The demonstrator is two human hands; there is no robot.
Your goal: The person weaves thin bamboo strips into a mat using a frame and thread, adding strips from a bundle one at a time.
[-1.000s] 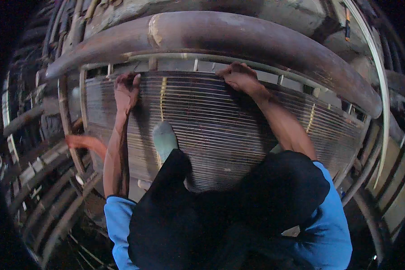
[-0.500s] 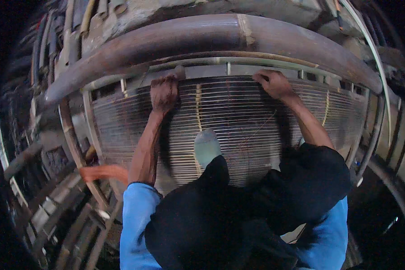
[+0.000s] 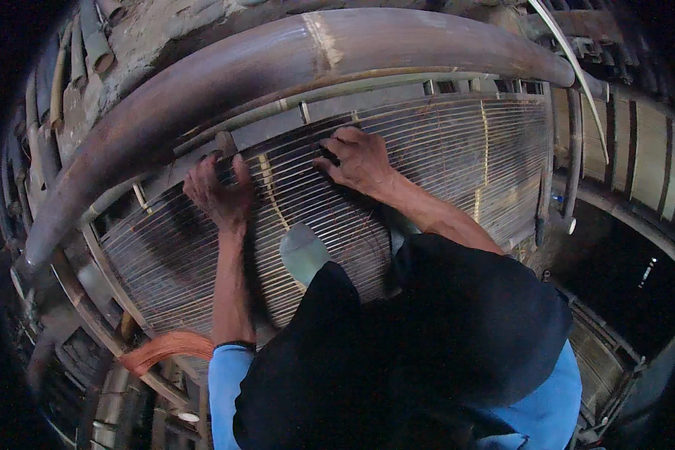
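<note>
A wide rack of thin, pale parallel strips lies in front of me, crossed by yellowish bindings. My left hand is over the far left part of the strips, its thumb and fingers apart and nothing visible in them. Farther right, my right hand is at the upper strips with curled fingers and the thumb close to them. A dark gap shows between its fingertips, and what they hold, if anything, cannot be made out. A brown stub stands just beyond the left hand. A pale green rounded thing shows nearer to me, over the strips.
A thick bamboo pole spans the far side of the rack. An orange-red bundle of strands hangs on the left side rail. A pale thin strip slants down at the far right. Several bamboo lengths lie at the far left.
The view has turned, so the rack now looks tilted. My left hand has gone from a fist to spread fingers. My right hand stays curled and is now nearer the left hand.
</note>
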